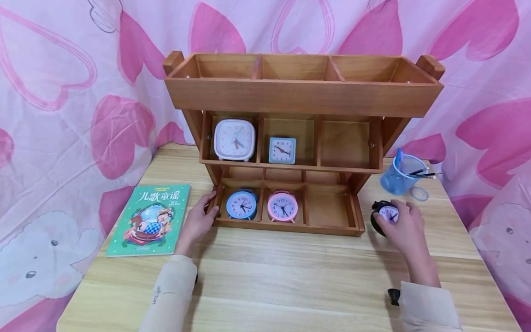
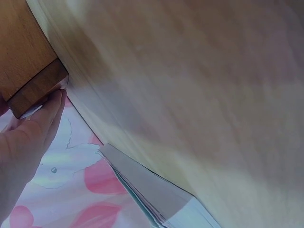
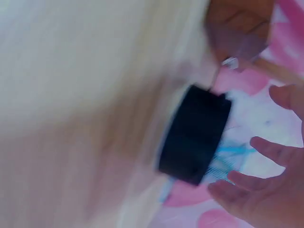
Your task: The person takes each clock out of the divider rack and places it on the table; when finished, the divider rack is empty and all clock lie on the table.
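A black round alarm clock (image 1: 383,214) with a pale face stands on the wooden table (image 1: 290,276), right of a tiered wooden shelf (image 1: 303,97). My right hand (image 1: 404,226) is cupped beside it. In the blurred right wrist view its spread fingers (image 3: 266,190) lie just off the black clock (image 3: 194,135), with a gap showing. My left hand (image 1: 199,220) rests with straight fingers (image 2: 28,137) against the shelf's lower left corner (image 2: 28,71). The bottom tier holds a blue clock (image 1: 242,204) and a pink clock (image 1: 282,206); its right compartment holds nothing.
The middle tier holds a white square clock (image 1: 234,139) and a small light-blue square clock (image 1: 282,150). A green picture book (image 1: 149,220) lies at the left. A blue mesh pen cup (image 1: 400,175) and a tape ring (image 1: 419,193) stand at the back right. Pink curtain behind.
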Motion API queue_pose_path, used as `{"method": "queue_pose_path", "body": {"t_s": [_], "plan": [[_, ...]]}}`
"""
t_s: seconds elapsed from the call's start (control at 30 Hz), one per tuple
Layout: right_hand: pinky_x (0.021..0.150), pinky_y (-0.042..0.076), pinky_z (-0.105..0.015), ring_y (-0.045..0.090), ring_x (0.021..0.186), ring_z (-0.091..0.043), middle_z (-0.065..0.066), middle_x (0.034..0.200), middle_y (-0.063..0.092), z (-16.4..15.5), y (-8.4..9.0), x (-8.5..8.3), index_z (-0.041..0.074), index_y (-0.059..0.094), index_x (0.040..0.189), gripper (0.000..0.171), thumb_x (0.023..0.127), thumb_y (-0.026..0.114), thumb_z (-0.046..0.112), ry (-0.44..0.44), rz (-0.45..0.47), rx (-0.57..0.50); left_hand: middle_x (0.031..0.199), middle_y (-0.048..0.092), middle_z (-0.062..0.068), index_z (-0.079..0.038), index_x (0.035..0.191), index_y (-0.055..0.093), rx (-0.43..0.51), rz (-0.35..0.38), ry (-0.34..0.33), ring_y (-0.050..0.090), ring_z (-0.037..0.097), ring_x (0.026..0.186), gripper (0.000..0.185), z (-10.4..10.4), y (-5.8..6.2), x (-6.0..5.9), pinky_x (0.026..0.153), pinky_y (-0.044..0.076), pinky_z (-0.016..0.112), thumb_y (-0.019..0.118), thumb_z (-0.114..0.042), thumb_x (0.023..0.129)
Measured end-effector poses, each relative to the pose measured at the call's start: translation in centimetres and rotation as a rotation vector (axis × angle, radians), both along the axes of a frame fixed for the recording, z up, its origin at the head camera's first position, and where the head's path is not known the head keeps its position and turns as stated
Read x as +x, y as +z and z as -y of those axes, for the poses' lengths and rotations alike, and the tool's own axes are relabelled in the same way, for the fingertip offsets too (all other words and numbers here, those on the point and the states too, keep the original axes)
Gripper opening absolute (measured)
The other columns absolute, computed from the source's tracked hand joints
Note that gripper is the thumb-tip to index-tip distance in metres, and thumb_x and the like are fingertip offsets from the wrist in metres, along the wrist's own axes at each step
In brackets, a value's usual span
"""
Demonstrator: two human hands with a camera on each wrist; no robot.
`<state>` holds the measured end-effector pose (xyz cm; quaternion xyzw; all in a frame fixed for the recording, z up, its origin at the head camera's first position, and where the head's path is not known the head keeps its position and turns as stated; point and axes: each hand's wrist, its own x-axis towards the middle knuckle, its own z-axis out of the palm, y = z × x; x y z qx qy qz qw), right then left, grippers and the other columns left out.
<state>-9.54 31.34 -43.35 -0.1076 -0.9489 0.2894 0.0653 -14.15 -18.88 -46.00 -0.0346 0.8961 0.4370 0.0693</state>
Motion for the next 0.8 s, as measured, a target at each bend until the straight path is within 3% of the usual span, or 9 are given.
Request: {"method": "queue_pose_path", "body": {"t_s": [0.1,0.2,0.37,0.5,0.63,0.8], "plan": [[0.097,0.027,-0.073,0.027,0.127,-0.059,-0.04,0.142,0.027,2.6,1.2,0.1,-0.007,0.046,0.134,0.06,0.089,0.066,0.027,0.034,-0.09,-0.009,0.153,0.034,0.017,-0.015,0.15,0.036,0.0,0.004,0.001,0.033,0.038,0.139,0.051,0.0,0.0,0.0,0.112,0.03,0.052,0.049,-0.016,0.101],[0.099,0.03,-0.071,0.031,0.128,-0.054,-0.035,0.142,0.031,5.9,1.5,-0.2,-0.004,0.049,0.132,0.056,0.09,0.065,0.029,0.127,-0.124,-0.002,0.154,0.033,0.018,-0.016,0.15,0.035,0.0,0.011,0.004,0.032,0.038,0.139,0.051,0.0,0.0,0.0,0.112,0.03,0.052,0.049,-0.017,0.101],[0.1,0.037,-0.064,0.04,0.127,-0.047,-0.028,0.143,0.037,12.3,0.5,-1.0,0.004,0.05,0.135,0.058,0.089,0.067,0.034,0.284,-0.076,-0.005,0.154,0.033,0.019,-0.015,0.15,0.034,0.014,0.023,0.007,0.031,0.038,0.14,0.051,0.0,0.0,-0.1,0.112,0.03,0.052,0.048,-0.016,0.101],[0.1,0.04,-0.062,0.042,0.127,-0.042,-0.023,0.145,0.038,17.1,-0.3,-1.8,0.009,0.049,0.137,0.063,0.086,0.068,0.04,0.349,-0.007,-0.007,0.153,0.033,0.019,-0.015,0.15,0.035,0.032,0.031,0.019,0.032,0.037,0.14,0.05,-0.1,0.0,-0.1,0.111,0.032,0.052,0.048,-0.015,0.101],[0.106,0.032,-0.06,0.042,0.125,-0.04,-0.021,0.142,0.042,20.1,-1.2,-2.7,0.009,0.051,0.136,0.068,0.083,0.069,0.046,0.369,0.013,0.064,0.153,0.034,0.018,-0.016,0.15,0.036,0.044,0.037,0.029,0.034,0.038,0.139,0.05,0.0,0.0,-0.1,0.11,0.033,0.053,0.048,-0.016,0.101],[0.103,0.028,-0.06,0.051,0.114,-0.038,-0.018,0.13,0.051,22.3,-1.9,-3.6,0.01,0.054,0.133,0.072,0.079,0.069,0.056,0.315,0.03,0.178,0.153,0.034,0.018,-0.017,0.15,0.036,0.045,0.041,0.031,0.034,0.037,0.139,0.05,0.1,-0.2,-0.2,0.11,0.033,0.052,0.048,-0.017,0.101]]}}
